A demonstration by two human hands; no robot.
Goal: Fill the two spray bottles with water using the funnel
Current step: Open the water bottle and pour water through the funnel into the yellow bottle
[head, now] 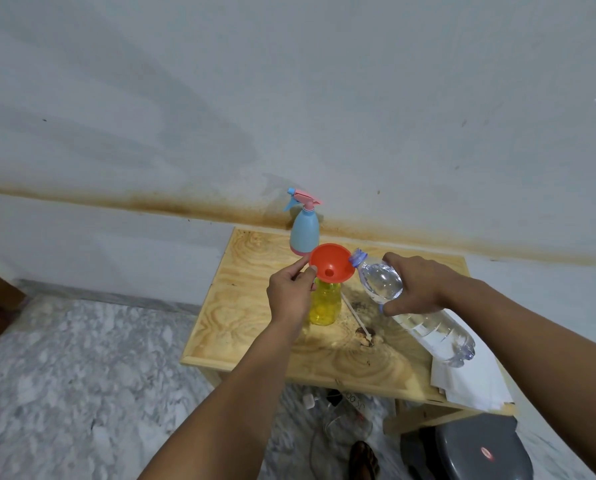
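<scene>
My left hand pinches the funnel on the yellow bottle on the desk. My right hand grips the water bottle, mouth at the rim. Next I tip more, slowly.

Plywood table against a stained wall, white papers at its right edge, grey stool beside, marble floor

table: grainy plywood | funnel: smooth plastic | water bottle: clear plastic
</scene>
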